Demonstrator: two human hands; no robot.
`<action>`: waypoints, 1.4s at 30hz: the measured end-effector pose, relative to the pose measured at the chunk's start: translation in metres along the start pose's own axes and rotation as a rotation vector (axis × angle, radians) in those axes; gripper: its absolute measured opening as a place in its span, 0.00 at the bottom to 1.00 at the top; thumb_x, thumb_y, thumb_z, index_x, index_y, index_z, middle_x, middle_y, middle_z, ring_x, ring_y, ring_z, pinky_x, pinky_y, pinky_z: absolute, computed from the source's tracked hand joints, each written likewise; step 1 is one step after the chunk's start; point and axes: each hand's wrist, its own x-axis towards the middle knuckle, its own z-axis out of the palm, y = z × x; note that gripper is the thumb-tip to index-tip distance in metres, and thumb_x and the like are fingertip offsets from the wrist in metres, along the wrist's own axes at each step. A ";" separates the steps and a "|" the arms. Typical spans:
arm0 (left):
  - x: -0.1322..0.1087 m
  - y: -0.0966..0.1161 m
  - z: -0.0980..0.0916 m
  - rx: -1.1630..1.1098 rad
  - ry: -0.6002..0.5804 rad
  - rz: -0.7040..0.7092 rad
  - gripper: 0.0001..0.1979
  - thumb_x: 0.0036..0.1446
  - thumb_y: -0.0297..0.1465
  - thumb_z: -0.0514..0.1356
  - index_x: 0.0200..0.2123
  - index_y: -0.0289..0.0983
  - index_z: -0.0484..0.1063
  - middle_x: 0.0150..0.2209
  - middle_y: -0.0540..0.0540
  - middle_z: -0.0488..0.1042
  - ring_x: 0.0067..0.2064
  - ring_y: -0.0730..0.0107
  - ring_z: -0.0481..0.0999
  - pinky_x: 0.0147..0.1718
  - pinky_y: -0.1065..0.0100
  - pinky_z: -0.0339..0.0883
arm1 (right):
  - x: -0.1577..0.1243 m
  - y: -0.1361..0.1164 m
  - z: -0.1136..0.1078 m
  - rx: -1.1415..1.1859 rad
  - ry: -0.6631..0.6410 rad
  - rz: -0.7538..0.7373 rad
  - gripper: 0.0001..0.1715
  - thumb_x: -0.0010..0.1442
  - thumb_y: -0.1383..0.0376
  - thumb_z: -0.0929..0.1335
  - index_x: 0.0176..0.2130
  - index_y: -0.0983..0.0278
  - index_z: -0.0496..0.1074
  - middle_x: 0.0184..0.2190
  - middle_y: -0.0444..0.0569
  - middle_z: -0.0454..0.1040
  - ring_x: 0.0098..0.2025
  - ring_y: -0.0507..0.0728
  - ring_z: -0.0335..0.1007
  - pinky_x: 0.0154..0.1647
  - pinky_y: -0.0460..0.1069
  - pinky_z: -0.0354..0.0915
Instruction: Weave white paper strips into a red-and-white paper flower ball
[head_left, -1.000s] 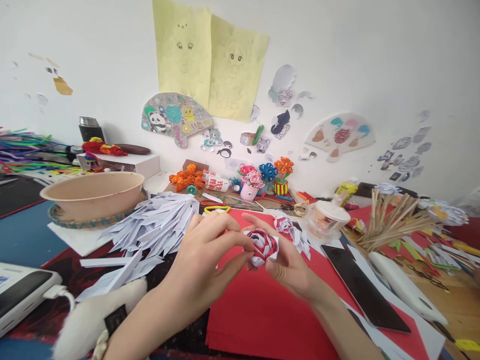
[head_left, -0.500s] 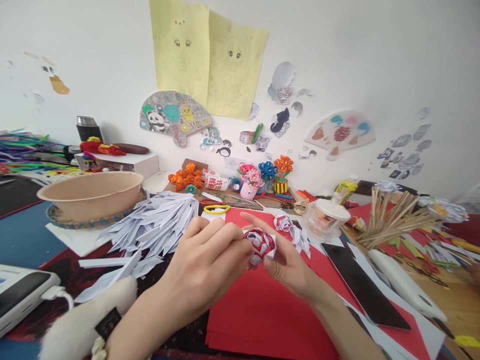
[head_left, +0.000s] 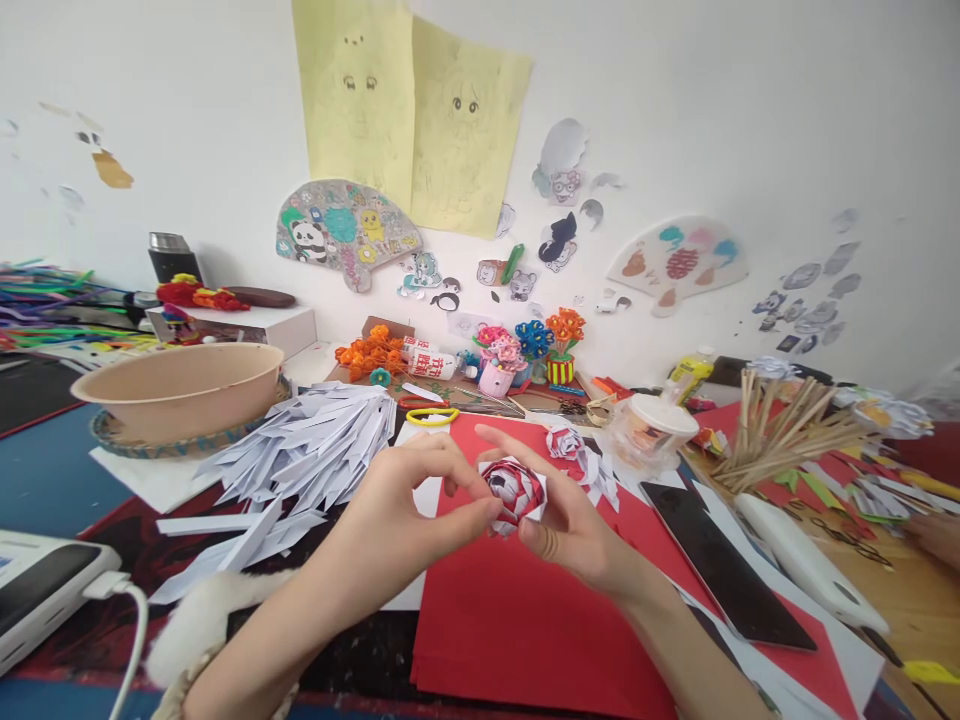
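A folded red-and-white paper rose [head_left: 514, 490] is held between both my hands above a sheet of red paper [head_left: 525, 620]. My left hand [head_left: 397, 515] pinches its left side with thumb and fingertips. From the right, my right hand [head_left: 566, 520] cups it, index finger stretched over the top. A second, finished paper rose [head_left: 564, 440] lies on the red sheet just behind, with white paper scraps beside it.
A heap of white paper strips [head_left: 307, 440] lies at left near a beige bowl [head_left: 176, 385]. A black phone [head_left: 724, 565] and a white tool [head_left: 806, 565] lie at right, behind them wooden sticks [head_left: 787, 430] and a lidded cup [head_left: 651, 425]. Small paper flower pots [head_left: 525, 355] stand by the wall.
My left fingers have shifted round the rose, from curled over it to a pinch at its left edge. The rose has turned slightly. The camera view has tipped a little downward.
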 end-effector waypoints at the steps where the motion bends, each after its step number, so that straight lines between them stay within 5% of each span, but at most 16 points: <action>1: 0.000 0.000 0.000 0.009 0.001 -0.009 0.06 0.52 0.26 0.66 0.24 0.40 0.77 0.28 0.51 0.76 0.32 0.70 0.73 0.33 0.68 0.66 | 0.000 0.000 0.000 -0.007 0.000 0.003 0.43 0.61 0.53 0.73 0.68 0.56 0.57 0.55 0.53 0.73 0.57 0.62 0.69 0.59 0.57 0.64; 14: 0.000 -0.003 -0.001 -0.022 -0.006 -0.096 0.08 0.52 0.30 0.66 0.22 0.39 0.77 0.24 0.51 0.76 0.28 0.70 0.73 0.31 0.68 0.68 | 0.002 0.001 -0.002 -0.043 -0.007 0.006 0.45 0.60 0.51 0.73 0.69 0.56 0.55 0.56 0.53 0.72 0.56 0.61 0.69 0.60 0.57 0.63; 23: -0.002 -0.003 -0.002 0.115 0.040 0.014 0.05 0.49 0.27 0.71 0.27 0.44 0.81 0.29 0.51 0.77 0.34 0.66 0.71 0.34 0.65 0.65 | 0.000 0.001 -0.003 -0.068 0.007 0.007 0.44 0.61 0.51 0.72 0.69 0.54 0.56 0.47 0.49 0.72 0.49 0.59 0.69 0.55 0.55 0.64; 35: -0.004 -0.004 0.007 0.328 0.044 0.220 0.06 0.58 0.27 0.65 0.28 0.39 0.74 0.31 0.51 0.74 0.35 0.66 0.68 0.41 0.61 0.58 | 0.000 0.001 -0.004 -0.049 -0.003 0.015 0.42 0.62 0.51 0.72 0.69 0.53 0.56 0.53 0.51 0.69 0.53 0.60 0.65 0.56 0.55 0.63; 42: -0.004 -0.003 0.006 0.252 0.033 0.211 0.07 0.61 0.28 0.64 0.29 0.39 0.74 0.31 0.52 0.73 0.36 0.67 0.68 0.40 0.63 0.56 | 0.000 0.005 -0.005 0.086 -0.024 -0.009 0.41 0.61 0.55 0.73 0.68 0.52 0.58 0.44 0.48 0.72 0.43 0.56 0.69 0.48 0.51 0.66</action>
